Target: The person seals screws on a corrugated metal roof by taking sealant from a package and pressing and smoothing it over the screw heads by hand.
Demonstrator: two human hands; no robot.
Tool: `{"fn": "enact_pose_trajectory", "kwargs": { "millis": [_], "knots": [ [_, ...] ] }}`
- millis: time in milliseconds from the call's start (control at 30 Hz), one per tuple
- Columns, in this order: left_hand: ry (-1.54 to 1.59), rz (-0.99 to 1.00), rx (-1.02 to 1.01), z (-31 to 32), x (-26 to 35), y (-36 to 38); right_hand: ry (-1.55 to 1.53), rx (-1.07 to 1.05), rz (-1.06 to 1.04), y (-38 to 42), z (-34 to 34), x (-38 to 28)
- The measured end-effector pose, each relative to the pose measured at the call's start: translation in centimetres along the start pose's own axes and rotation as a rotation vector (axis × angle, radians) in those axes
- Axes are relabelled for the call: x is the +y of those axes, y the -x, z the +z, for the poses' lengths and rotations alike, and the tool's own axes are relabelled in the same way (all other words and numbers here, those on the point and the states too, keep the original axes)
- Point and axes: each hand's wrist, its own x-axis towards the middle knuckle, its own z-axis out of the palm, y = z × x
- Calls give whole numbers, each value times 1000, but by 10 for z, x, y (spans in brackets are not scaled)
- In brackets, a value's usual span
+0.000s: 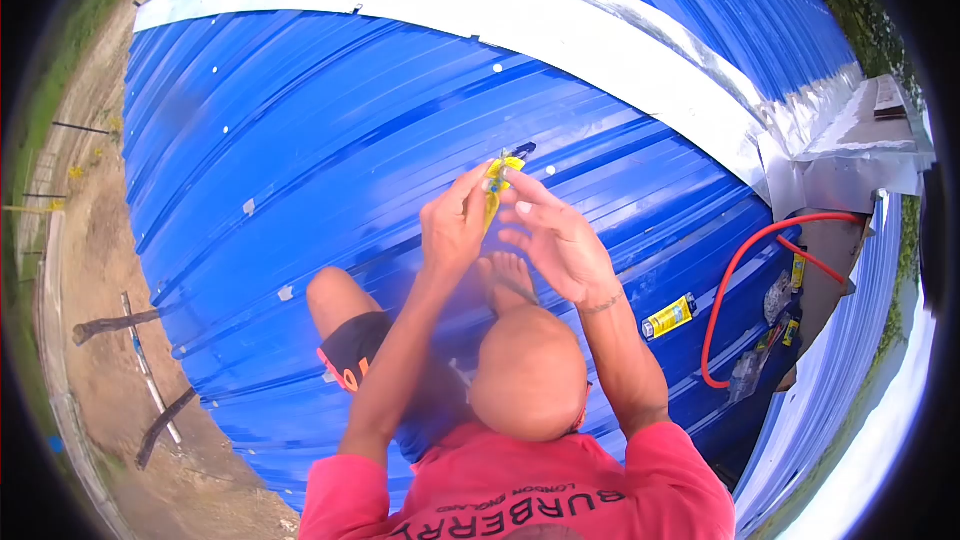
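Observation:
My left hand (453, 224) pinches a small yellow tube (492, 202) with printing on it, held above the blue roof sheet. A dark tip (524, 150) points up and to the right beyond the tube's upper end. Close on its right side is my right hand (562, 245), with its fingers spread and one fingertip at the tube's upper part. Whether that fingertip presses on the tube is hard to make out. Below the hands are my bare foot (508, 278) and bent knee (530, 370).
Another yellow tube (669, 317) lies on the ribbed blue roof (300, 160), right of my forearm. Beyond it are a red hose (718, 315) and a clear plastic bag (745, 375). White flashing (560, 25) crosses the roof's upper part. Bare ground (110, 240) shows past the left edge.

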Motion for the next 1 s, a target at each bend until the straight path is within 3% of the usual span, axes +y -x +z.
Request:
{"fn": "enact_pose_trajectory", "kwargs": {
  "millis": [267,533,700,900,1000],
  "knots": [
    [-296,450,-24,28,-10,-30,-209,-34,20,-14,-40,-25],
    [-606,854,-212,36,-2,-55,-256,38,-3,-4,-73,-34],
    [-715,1011,-367,34,11,-66,-233,79,-46,6,-82,-38],
    [-859,1109,-508,27,25,-73,-63,99,-109,9,-86,-37],
    [-864,1144,-552,24,34,-77,419,253,-316,7,-92,-26]
  ]
}}
